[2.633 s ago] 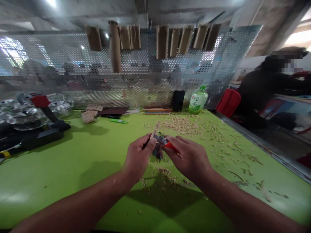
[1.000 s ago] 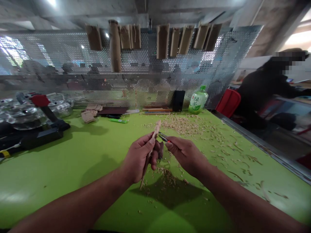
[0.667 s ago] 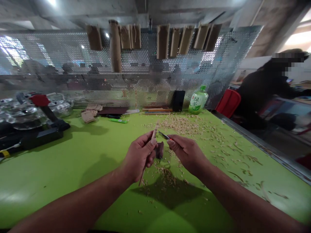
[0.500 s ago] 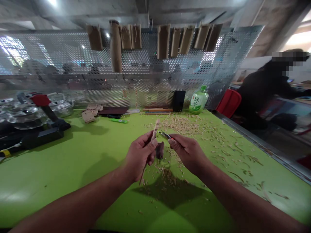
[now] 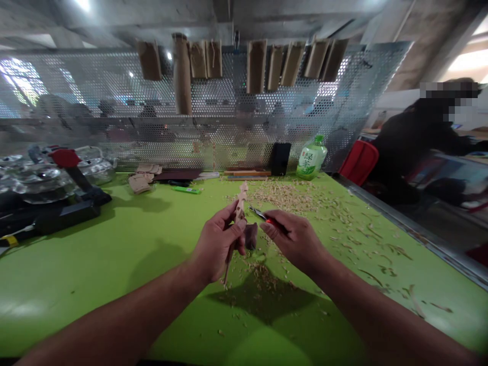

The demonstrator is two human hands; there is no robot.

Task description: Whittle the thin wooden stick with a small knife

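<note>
My left hand [image 5: 219, 241] is closed round a thin, pale wooden stick [image 5: 241, 198] with a notched, carved upper end. The stick leans slightly, and its narrow lower end shows beneath the hand. In my right hand [image 5: 295, 236] is a red-handled tool [image 5: 262, 214] with a slim, pointed metal tip. That tip points at the carved part, a small gap away from it. A dark brown block-like piece [image 5: 250, 236] is just right of my left fingers; whether they touch it I cannot tell. Wood shavings [image 5: 263, 274] lie beneath both hands.
Across the green table [image 5: 95, 274], more shavings [image 5: 290, 195] spread to the right. Along the back are a green bottle [image 5: 311, 158], a dark phone-like slab [image 5: 280, 158], pencils [image 5: 247, 175] and a green cutter [image 5: 186, 190]. A black stand [image 5: 68, 213] occupies the left; a person [image 5: 407, 137] sits beyond the right edge.
The stick's upper end has shifted a little left and turned, so its notches show more. My right hand has turned slightly, showing more of the red handle.
</note>
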